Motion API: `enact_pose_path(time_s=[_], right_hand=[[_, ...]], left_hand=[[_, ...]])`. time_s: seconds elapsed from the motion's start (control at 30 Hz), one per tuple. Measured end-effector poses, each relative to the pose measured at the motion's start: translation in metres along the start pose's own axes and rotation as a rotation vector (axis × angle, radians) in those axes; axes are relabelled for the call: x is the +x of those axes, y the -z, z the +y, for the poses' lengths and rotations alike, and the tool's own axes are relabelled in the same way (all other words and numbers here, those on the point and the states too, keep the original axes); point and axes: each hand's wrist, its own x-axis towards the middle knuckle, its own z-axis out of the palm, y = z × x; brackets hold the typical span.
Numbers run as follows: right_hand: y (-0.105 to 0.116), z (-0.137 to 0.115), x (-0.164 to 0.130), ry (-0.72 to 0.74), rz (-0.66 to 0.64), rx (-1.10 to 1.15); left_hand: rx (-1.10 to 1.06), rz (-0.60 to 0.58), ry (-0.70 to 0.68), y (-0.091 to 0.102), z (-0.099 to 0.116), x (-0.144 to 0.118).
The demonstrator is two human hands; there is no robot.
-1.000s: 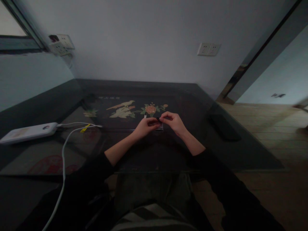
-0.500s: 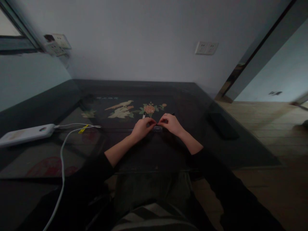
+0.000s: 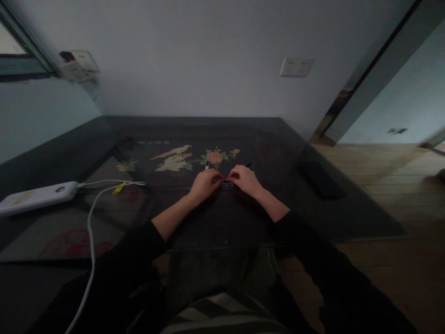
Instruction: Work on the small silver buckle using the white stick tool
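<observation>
My left hand and my right hand meet fingertip to fingertip over the dark table. Both are closed in a pinch at a small dark piece, too small and dim to name. Just below the fingertips lies a small clear or shiny rectangular object. A small white stick-like thing with a dark tip shows behind my left hand. Behind my right hand a thin black object sticks out; its lower part is hidden.
A white power bank lies at the left, with a white cable bearing a yellow tag. On the right rests a black phone-like slab. The table meets a wall with sockets. Its top carries a bird-and-flower picture.
The view has shifted very slightly. My hands keep the same pinch, and a little more of the shiny rectangular object shows below the fingertips.
</observation>
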Motion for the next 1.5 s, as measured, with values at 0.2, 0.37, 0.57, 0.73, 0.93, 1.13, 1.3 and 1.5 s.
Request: enact_pose_path(time_s=[0.2,0.37,0.57,0.73,0.93,1.13,1.3,1.5], right_hand=[[-0.004,0.001,0.000,0.015,-0.037,-0.001],[-0.005,0.000,0.000,0.012,-0.044,-0.008],[-0.006,0.001,0.000,0.009,-0.060,0.008],[-0.006,0.000,-0.001,0.002,-0.040,0.032],[-0.003,0.004,0.001,-0.047,-0.039,0.044],[-0.006,0.009,0.000,-0.042,-0.070,0.022],[-0.008,0.011,0.001,-0.055,-0.076,0.041],[-0.009,0.012,0.001,-0.077,-0.081,0.062]], left_hand=[[0.002,-0.009,-0.015,-0.002,-0.003,0.000],[0.004,-0.031,-0.012,-0.001,-0.001,0.000],[0.015,-0.033,0.010,-0.006,-0.002,0.002],[0.010,-0.055,0.026,-0.009,-0.004,0.003],[-0.024,-0.065,0.057,-0.005,0.000,0.003],[-0.027,-0.081,0.066,-0.004,0.000,0.003],[-0.023,-0.087,0.069,-0.004,0.001,0.003],[-0.022,-0.075,0.064,-0.005,0.001,0.003]])
